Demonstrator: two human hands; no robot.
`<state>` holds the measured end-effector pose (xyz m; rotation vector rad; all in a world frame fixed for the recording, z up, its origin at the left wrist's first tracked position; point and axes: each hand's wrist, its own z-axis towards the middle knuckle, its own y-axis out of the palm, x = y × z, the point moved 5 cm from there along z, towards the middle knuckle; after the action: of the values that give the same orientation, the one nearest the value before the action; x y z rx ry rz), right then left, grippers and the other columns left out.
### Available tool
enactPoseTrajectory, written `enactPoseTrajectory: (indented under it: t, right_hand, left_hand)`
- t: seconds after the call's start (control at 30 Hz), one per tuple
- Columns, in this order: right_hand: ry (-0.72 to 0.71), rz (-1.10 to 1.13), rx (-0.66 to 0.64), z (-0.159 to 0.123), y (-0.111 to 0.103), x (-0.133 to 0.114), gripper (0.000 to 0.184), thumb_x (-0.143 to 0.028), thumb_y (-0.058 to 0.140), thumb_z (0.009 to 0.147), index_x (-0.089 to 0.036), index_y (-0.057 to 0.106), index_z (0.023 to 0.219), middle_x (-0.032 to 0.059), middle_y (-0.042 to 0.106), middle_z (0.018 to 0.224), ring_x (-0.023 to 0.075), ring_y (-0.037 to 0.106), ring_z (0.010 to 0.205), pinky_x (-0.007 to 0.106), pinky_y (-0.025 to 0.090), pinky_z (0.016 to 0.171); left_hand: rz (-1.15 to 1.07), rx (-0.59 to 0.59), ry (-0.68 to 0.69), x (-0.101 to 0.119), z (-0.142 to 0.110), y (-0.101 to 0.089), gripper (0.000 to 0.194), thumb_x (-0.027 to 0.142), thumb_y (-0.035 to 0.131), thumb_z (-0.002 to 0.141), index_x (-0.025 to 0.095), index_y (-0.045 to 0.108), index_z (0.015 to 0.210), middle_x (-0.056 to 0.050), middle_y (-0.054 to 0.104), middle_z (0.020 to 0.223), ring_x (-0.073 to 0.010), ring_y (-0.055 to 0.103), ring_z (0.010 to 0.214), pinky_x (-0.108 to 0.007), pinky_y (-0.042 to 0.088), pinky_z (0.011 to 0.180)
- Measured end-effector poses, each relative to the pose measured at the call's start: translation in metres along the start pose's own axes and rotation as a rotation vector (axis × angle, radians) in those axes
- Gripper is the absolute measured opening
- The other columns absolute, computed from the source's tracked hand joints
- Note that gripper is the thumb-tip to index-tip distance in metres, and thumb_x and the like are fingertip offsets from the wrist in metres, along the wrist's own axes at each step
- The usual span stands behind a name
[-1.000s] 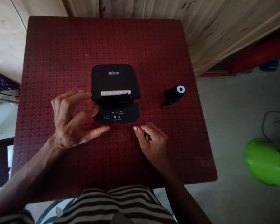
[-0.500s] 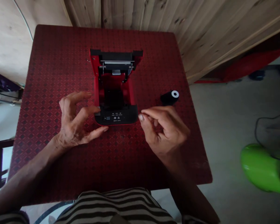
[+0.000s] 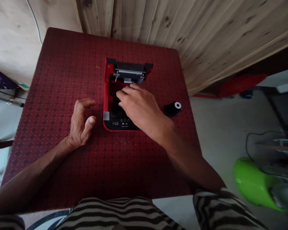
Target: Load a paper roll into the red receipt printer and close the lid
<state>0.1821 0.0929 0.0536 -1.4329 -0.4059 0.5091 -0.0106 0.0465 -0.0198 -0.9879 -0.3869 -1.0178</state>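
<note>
A small red and black label printer (image 3: pixel 106 100) stands on the table with its lid (image 3: pixel 129 66) raised at the back. My right hand (image 3: pixel 141 105) reaches across the printer's right side into its bay, fingers bent downward. The fingertips are hidden, so whether they hold anything does not show. Left of the printer, my left hand (image 3: pixel 81 123) rests with thumb and fingers apart, holding nothing and not touching the printer. A black roll with a white core (image 3: pixel 172 109) lies to the right, beyond my right forearm.
The red patterned table (image 3: pixel 62 169) ends at a wooden plank wall (image 3: pixel 144 22) at the back. On the floor to the right is a bright green object (image 3: pixel 252 185) with a dark cable nearby. A light cable (image 3: pixel 35 22) hangs at the back left.
My right hand has moved from beside the printer's front right corner into its open bay. My left hand has come off the printer's left front corner. The view has shifted slightly.
</note>
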Motion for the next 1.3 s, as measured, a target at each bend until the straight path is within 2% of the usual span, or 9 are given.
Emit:
enactPoseTrajectory:
  t: [0.13, 0.23, 0.37, 0.47, 0.7, 0.9, 1.07, 1.17, 1.3]
  right_hand:
    - [0.078, -0.039, -0.241, 0.020, -0.001, -0.004, 0.028, 0.000, 0.056, 0.103, -0.008, 0.079, 0.118, 0.0210, 0.081, 0.112, 0.0317, 0.077, 0.105, 0.038, 0.053, 0.078]
    - [0.049, -0.037, -0.387, 0.026, -0.004, -0.006, 0.035, 0.002, 0.050, 0.102, -0.007, 0.078, 0.121, 0.0220, 0.081, 0.117, 0.0323, 0.078, 0.107, 0.038, 0.054, 0.079]
    - [0.018, -0.009, -0.484, 0.027, -0.004, -0.002, 0.031, -0.003, 0.054, 0.102, -0.007, 0.078, 0.121, 0.0231, 0.079, 0.125, 0.0359, 0.076, 0.117, 0.041, 0.058, 0.089]
    - [0.002, 0.023, -0.474, 0.028, -0.001, 0.001, 0.030, -0.003, 0.057, 0.099, -0.007, 0.076, 0.123, 0.0218, 0.079, 0.129, 0.0372, 0.073, 0.126, 0.044, 0.058, 0.099]
    - [0.141, 0.024, -0.303, 0.024, -0.004, 0.002, 0.038, -0.004, 0.062, 0.095, -0.010, 0.073, 0.132, 0.0210, 0.079, 0.124, 0.0373, 0.079, 0.108, 0.049, 0.063, 0.090]
    - [0.147, 0.058, -0.045, 0.012, -0.006, 0.002, 0.035, -0.003, 0.061, 0.093, -0.014, 0.075, 0.122, 0.0155, 0.081, 0.103, 0.0305, 0.078, 0.088, 0.045, 0.063, 0.081]
    - [0.171, 0.116, 0.024, -0.002, -0.016, 0.000, 0.029, -0.006, 0.063, 0.094, -0.017, 0.075, 0.117, 0.0128, 0.080, 0.110, 0.0279, 0.076, 0.088, 0.042, 0.060, 0.080]
    - [0.140, 0.306, 0.203, -0.019, -0.038, 0.004, 0.023, -0.013, 0.068, 0.094, -0.020, 0.076, 0.114, 0.0075, 0.080, 0.108, 0.0228, 0.074, 0.084, 0.038, 0.059, 0.079]
    - [0.155, 0.808, 0.406, -0.054, -0.062, 0.034, 0.027, -0.025, 0.085, 0.087, -0.029, 0.076, 0.112, -0.0034, 0.074, 0.085, 0.0161, 0.064, 0.064, 0.033, 0.053, 0.058]
  left_hand:
    - [0.023, -0.038, 0.037, 0.004, 0.001, 0.000, 0.052, 0.063, 0.037, 0.113, 0.023, 0.064, 0.133, -0.012, 0.069, 0.129, -0.0306, 0.066, 0.125, -0.053, 0.055, 0.109]
    - [0.027, -0.077, 0.024, 0.005, 0.001, 0.000, 0.053, 0.063, 0.036, 0.114, 0.023, 0.065, 0.132, -0.012, 0.068, 0.131, -0.0295, 0.065, 0.126, -0.052, 0.054, 0.111]
    - [0.022, -0.113, 0.024, 0.007, 0.001, 0.001, 0.053, 0.062, 0.036, 0.114, 0.022, 0.065, 0.132, -0.012, 0.067, 0.133, -0.0292, 0.063, 0.127, -0.052, 0.053, 0.113]
    - [0.016, -0.128, 0.035, 0.008, 0.001, 0.003, 0.051, 0.061, 0.037, 0.115, 0.022, 0.065, 0.133, -0.012, 0.067, 0.133, -0.0285, 0.063, 0.127, -0.051, 0.053, 0.112]
    - [0.004, -0.145, 0.061, 0.009, 0.002, 0.004, 0.049, 0.059, 0.039, 0.115, 0.021, 0.064, 0.134, -0.012, 0.066, 0.133, -0.0284, 0.063, 0.127, -0.051, 0.054, 0.111]
    - [-0.005, -0.150, 0.052, 0.009, 0.002, 0.004, 0.050, 0.059, 0.040, 0.115, 0.021, 0.065, 0.135, -0.012, 0.065, 0.133, -0.0288, 0.063, 0.126, -0.051, 0.054, 0.111]
    - [-0.004, -0.158, 0.040, 0.009, 0.002, 0.004, 0.050, 0.060, 0.041, 0.114, 0.021, 0.065, 0.135, -0.013, 0.066, 0.132, -0.0294, 0.064, 0.125, -0.052, 0.055, 0.112]
    - [0.020, -0.158, 0.038, 0.008, 0.002, 0.003, 0.050, 0.060, 0.039, 0.114, 0.022, 0.065, 0.135, -0.012, 0.067, 0.133, -0.0293, 0.064, 0.125, -0.052, 0.056, 0.112]
    - [0.023, -0.142, 0.065, 0.007, 0.002, 0.002, 0.047, 0.059, 0.041, 0.114, 0.025, 0.064, 0.135, -0.012, 0.068, 0.132, -0.0300, 0.065, 0.125, -0.051, 0.059, 0.107]
